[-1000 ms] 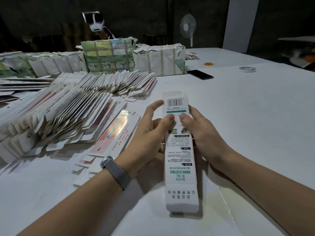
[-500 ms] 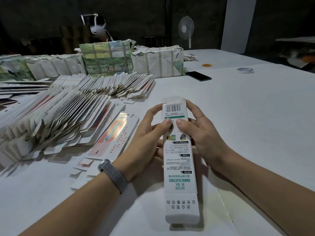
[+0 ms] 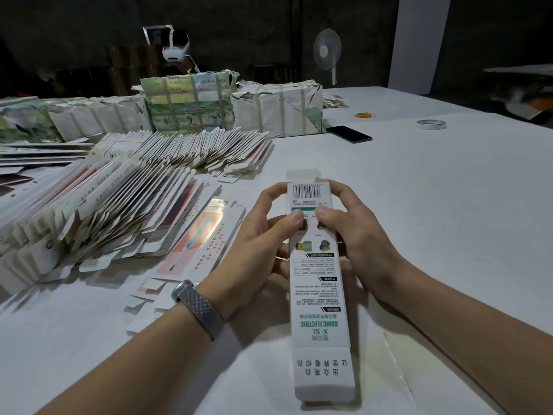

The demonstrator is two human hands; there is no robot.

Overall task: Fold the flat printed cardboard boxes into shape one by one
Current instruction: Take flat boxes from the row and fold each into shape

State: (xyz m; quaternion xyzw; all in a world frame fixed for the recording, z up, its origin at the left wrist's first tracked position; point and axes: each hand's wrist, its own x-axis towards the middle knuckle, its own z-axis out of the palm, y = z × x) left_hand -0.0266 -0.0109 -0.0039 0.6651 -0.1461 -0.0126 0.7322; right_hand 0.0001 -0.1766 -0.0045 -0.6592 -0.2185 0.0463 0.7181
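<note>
Head view: white table (image 3: 434, 190), dark room.

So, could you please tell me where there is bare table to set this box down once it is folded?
Bare table lies right of the box, from the right hand out to the phone and tape roll. The left is crowded: fanned flat boxes run up to the left hand.
</note>
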